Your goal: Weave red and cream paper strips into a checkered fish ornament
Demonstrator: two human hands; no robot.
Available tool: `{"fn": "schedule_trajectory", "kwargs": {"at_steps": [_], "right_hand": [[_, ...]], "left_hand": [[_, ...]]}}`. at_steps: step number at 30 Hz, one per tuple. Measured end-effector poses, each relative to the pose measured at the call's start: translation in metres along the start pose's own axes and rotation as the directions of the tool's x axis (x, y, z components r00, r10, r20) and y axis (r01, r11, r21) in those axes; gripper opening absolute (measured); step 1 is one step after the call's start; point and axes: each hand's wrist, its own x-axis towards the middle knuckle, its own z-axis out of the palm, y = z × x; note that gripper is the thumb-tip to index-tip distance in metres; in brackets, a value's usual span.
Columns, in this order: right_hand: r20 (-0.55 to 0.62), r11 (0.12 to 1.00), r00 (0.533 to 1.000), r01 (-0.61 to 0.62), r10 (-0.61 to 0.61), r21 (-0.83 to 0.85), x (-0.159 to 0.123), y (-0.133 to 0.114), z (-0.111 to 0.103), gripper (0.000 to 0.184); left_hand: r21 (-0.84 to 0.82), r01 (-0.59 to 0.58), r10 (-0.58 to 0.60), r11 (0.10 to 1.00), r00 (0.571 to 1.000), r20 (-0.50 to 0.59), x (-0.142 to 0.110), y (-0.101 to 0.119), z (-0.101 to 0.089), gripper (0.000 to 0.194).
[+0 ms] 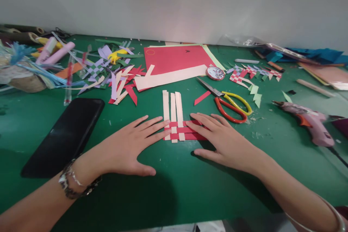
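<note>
Three cream paper strips (178,107) stand upright, woven through several red paper strips (192,136) that lie crosswise on the green table. My left hand (130,143) is spread flat, its fingertips touching the left edge of the weave. Over the right part of the red strips rests my right hand (220,137), fingers extended, covering their far ends. Neither hand grips anything. Just beyond my right hand lie scissors (231,103) with one red and one yellow handle, beside a short loose red strip (202,98).
A black phone (65,134) lies at left. Cut paper scraps (122,79) are heaped behind it. Red sheets (176,59) with a long cream strip (171,78) lie at the back, near a small round dish (215,73). A pink glue gun (307,119) sits at right.
</note>
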Motion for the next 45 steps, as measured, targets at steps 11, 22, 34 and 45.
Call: {"fn": "schedule_trajectory", "kwargs": {"at_steps": [11,22,34,45], "right_hand": [[-0.167,0.956,0.945,-0.290,0.282,-0.031,0.015,-0.001,0.007,0.028],[0.018,0.936,0.939,-0.342,0.342,0.085,0.027,0.002,-0.005,0.010],[0.053,0.921,0.947,-0.321,0.317,0.220,0.044,0.006,-0.013,0.027],[0.060,0.921,0.961,-0.274,0.268,0.275,0.038,0.013,-0.009,0.019]], "left_hand": [[-0.017,0.052,-0.051,0.999,0.998,0.029,-0.002,0.005,0.000,0.080],[0.014,0.060,-0.060,0.998,0.998,0.000,-0.002,0.009,0.000,0.080],[-0.006,0.057,-0.057,0.998,0.998,-0.013,-0.009,0.010,0.000,0.079],[0.014,0.026,-0.026,1.000,1.000,0.009,-0.007,0.010,-0.002,0.080]]}}
